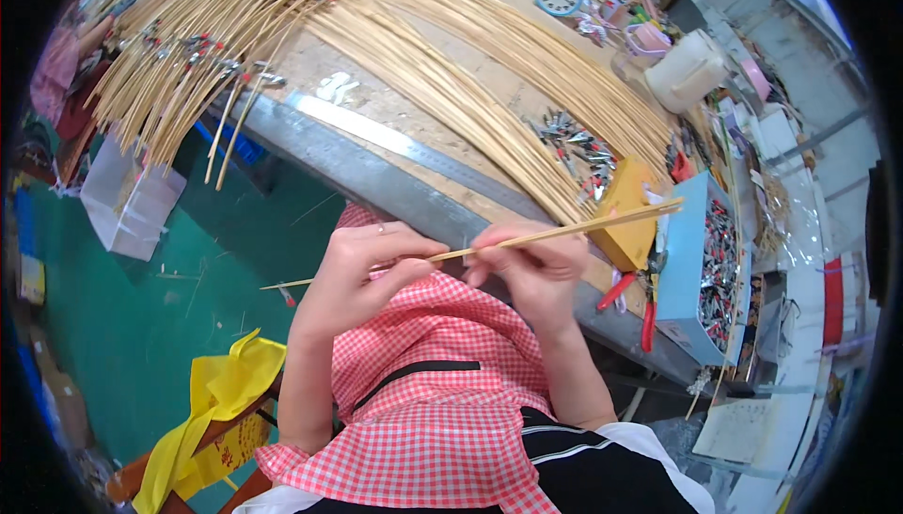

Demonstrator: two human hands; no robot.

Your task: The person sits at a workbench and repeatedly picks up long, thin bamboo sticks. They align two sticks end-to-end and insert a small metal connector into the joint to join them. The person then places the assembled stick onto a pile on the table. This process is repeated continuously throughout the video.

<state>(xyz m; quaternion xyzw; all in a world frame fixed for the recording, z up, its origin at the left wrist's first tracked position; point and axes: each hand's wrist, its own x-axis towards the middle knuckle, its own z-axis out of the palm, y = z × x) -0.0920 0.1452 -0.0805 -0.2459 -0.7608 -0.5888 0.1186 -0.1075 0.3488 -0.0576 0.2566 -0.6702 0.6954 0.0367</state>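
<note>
stick (maybe two) (621, 219) is hovering over the apron (414, 439), near middle | left hand (367, 265) and right hand (534, 265) are both pinching it | far-left pile (169, 100) is sporting metal bits (202, 46), probably done | bare sticks (433, 91) are lying far-middle, so loads left imo

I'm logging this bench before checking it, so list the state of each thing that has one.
Left hand: closed on the held stick
Right hand: pinching the held stick
Held stick: in both hands, possibly more than one
Blue box: open, holding small metal parts
Red-handled pliers: handles spread
Table sticks: lying side by side
Yellow cloth: draped, creased
</note>
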